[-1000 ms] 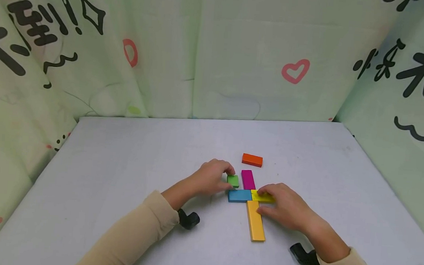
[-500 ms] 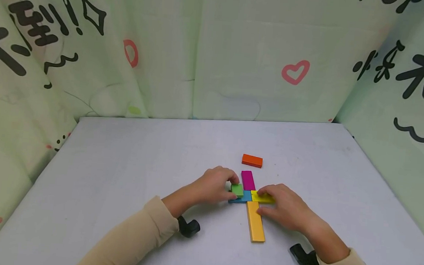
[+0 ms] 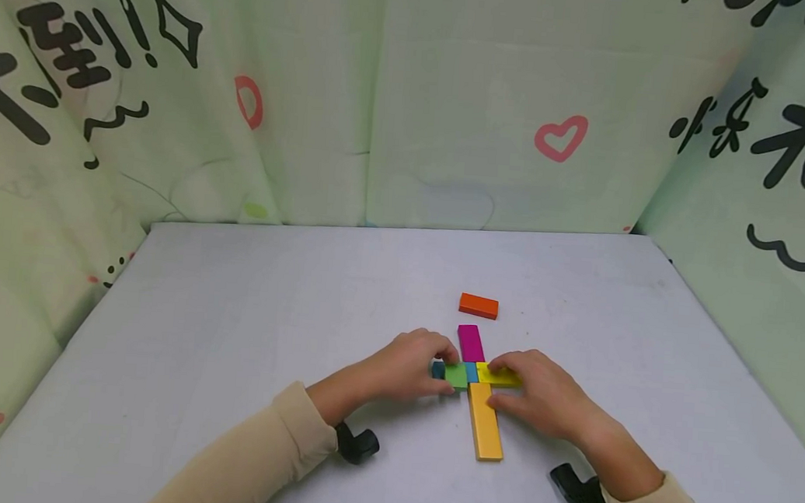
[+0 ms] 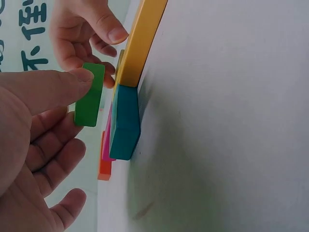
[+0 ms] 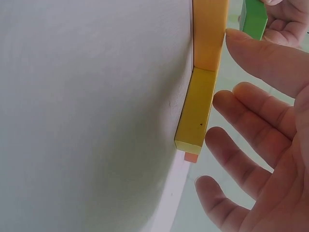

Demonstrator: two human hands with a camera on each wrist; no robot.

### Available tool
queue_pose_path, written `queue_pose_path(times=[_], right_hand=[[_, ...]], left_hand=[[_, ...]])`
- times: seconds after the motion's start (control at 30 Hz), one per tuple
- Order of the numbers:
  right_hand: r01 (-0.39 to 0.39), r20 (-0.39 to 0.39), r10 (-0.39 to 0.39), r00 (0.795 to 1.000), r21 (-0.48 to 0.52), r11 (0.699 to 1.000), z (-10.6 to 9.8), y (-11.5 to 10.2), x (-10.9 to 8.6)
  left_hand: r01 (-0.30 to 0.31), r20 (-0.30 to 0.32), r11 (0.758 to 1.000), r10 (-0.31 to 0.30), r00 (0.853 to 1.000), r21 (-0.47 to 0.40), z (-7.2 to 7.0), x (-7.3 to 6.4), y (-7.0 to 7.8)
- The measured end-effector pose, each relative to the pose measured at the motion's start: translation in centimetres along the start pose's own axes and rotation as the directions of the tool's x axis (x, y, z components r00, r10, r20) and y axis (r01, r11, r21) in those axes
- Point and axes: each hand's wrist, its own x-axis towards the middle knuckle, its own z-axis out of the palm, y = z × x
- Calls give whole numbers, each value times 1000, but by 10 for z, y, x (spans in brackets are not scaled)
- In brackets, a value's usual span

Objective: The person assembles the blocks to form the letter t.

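My left hand (image 3: pixel 408 367) pinches a green block (image 3: pixel 456 377) between thumb and fingers. In the left wrist view that block is held raised from the table, close over the teal-blue block (image 4: pixel 126 121) and partly covering it in the head view. My right hand (image 3: pixel 541 394) rests its fingertips on the yellow block (image 5: pixel 195 111), with relaxed fingers, the thumb tip at the edge of the long amber block (image 3: pixel 485 429). Blue and yellow blocks lie end to end across the top of the amber one. A magenta block (image 3: pixel 470 343) extends away behind them.
An orange-red block (image 3: pixel 479 306) lies apart, behind the magenta one. The white table (image 3: pixel 266 296) is bordered by pale green curtains (image 3: pixel 453 130) at the back and sides. Black wrist cameras sit on both wrists.
My left hand has moved the green block toward me and slightly right, from behind the blue block to over it. The right hand and the other blocks stay in place.
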Motion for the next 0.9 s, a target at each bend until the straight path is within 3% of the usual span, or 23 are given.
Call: queue_pose_path(times=[0.37,0.9], right_hand=[[8,-8,-8,1000,-1,1000,0,1,0],[28,-17,-28,999,-2,1000,0,1,-1]], left_hand=[[-71,29,997,70,997,22,8,-8,6],[-196,91,980,195,977,9,22,-18,14]])
